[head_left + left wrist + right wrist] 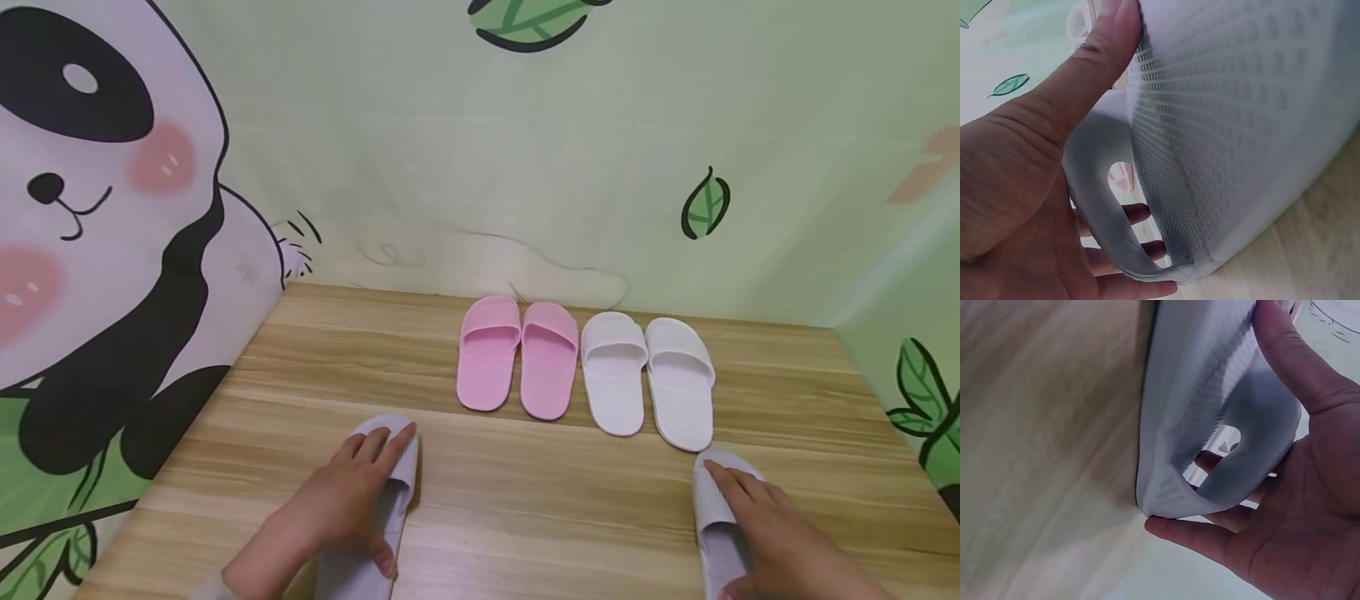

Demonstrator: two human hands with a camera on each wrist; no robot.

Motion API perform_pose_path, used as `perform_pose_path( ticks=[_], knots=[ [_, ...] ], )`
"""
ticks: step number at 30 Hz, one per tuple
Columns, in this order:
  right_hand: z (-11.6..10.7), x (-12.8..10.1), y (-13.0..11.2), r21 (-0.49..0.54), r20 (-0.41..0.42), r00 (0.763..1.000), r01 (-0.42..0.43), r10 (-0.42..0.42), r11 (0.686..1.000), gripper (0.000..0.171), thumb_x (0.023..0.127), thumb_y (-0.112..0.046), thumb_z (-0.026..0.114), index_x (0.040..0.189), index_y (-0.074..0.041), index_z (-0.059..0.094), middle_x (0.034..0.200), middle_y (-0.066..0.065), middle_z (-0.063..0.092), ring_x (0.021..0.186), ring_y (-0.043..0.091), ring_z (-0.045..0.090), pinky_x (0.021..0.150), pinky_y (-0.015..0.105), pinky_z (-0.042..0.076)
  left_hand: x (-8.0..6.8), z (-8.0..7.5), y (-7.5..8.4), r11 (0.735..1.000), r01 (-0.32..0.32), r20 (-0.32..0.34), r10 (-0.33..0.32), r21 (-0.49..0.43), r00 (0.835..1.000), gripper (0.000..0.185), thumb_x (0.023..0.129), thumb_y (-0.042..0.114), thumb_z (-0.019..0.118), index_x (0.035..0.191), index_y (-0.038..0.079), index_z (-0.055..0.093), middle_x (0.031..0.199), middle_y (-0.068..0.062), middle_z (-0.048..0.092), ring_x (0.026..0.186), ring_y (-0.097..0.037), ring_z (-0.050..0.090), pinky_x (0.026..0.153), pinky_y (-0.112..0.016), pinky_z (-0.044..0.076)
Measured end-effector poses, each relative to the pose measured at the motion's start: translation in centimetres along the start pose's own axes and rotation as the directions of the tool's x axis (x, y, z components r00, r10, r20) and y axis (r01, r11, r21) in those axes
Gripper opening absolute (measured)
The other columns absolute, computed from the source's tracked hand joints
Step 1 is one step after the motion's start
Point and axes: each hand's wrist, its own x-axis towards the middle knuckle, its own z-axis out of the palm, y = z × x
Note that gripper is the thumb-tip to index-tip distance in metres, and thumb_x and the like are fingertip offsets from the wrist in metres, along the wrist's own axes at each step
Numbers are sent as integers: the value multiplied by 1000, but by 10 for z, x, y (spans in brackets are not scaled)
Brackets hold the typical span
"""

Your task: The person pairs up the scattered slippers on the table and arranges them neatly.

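Observation:
Two pale grey slippers lie on the wooden surface (pixel 525 500), one at each side near me. My left hand (pixel 360 492) grips the left grey slipper (pixel 401 479) by its strap. In the left wrist view the thumb (pixel 1085 69) lies over the ribbed strap (pixel 1241 125) and the fingers (pixel 1138 251) curl on its other side. My right hand (pixel 757 517) holds the right grey slipper (pixel 708 508) the same way, with the thumb (pixel 1291 356) on the strap (pixel 1191 381) and the fingers (pixel 1210 534) wrapped beneath it.
A pink pair of slippers (pixel 517 354) and a white pair (pixel 648 375) stand side by side near the back wall. A panda-print wall (pixel 112 250) closes the left side, and a leaf-print wall (pixel 922 400) the right.

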Motion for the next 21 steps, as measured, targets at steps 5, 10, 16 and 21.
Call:
perform_pose_path(
  ticks=[5, 10, 16, 21],
  knots=[
    [1, 1, -5, 4, 4, 1000, -3, 3, 1000, 142, 43, -48, 103, 157, 0, 32, 149, 25, 48, 133, 47, 47, 102, 64, 48, 0, 2, 5, 1000, -18, -29, 18, 10, 999, 164, 25, 64, 99, 164, 11, 27, 156, -30, 42, 137, -55, 44, 99, -70, 50],
    [0, 3, -11, 10, 16, 1000, -3, 3, 1000, 142, 43, -48, 103, 157, -1, 33, 150, 23, 48, 133, 45, 48, 101, 62, 50, 2, 5, 11, 1000, -14, -33, 14, 9, 999, 164, 25, 63, 100, 163, 12, 28, 156, -29, 42, 137, -56, 44, 105, -68, 47],
    [-1, 4, -18, 10, 23, 1000, -12, 12, 1000, 141, 43, -51, 102, 157, -2, 35, 150, 22, 49, 134, 45, 48, 99, 61, 52, 5, 5, 21, 1000, -22, -21, 22, 6, 1000, 164, 25, 61, 100, 163, 10, 28, 156, -28, 42, 136, -55, 45, 108, -66, 46],
    [1, 5, -23, 4, 30, 999, -25, 24, 1000, 142, 42, -54, 102, 158, -4, 36, 151, 21, 49, 135, 45, 48, 98, 62, 52, 7, 5, 28, 999, -26, -14, 26, 26, 1000, 164, 26, 60, 101, 163, 10, 28, 156, -26, 42, 136, -53, 45, 107, -64, 47]
  ],
)
